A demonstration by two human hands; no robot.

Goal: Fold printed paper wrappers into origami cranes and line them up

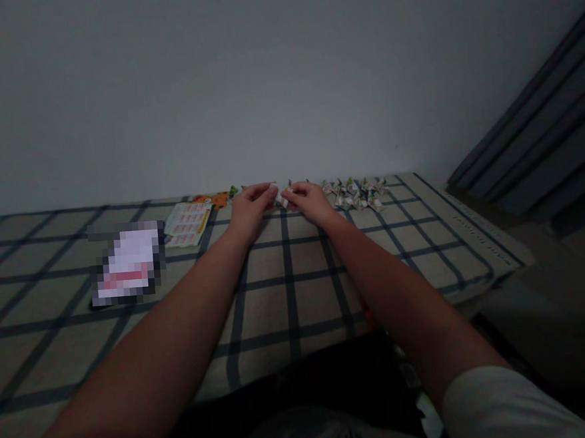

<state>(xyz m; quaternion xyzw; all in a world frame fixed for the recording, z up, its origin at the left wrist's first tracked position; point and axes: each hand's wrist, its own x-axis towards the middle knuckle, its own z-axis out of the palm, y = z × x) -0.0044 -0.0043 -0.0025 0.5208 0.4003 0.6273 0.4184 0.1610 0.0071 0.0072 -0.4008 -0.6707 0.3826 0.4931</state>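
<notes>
At the far side of the table, near the wall, my left hand [251, 207] and my right hand [312, 201] face each other. Between their fingertips is a small white wrapped candy [283, 197], pinched from both sides and partly hidden by the fingers. Just right of my right hand lie several twist-wrapped candies [355, 193], white with green bits, in a loose group. More green wrapping [232, 192] shows behind my left hand, too covered to make out well.
A checked cloth [268, 301] covers the table. On the left lie a printed card with rows of small blocks [188, 223], an orange item [218, 199] and a blurred-out flat device [128, 264]. A pale wall [263, 81] rises behind; a dark curtain [542, 135] hangs at right.
</notes>
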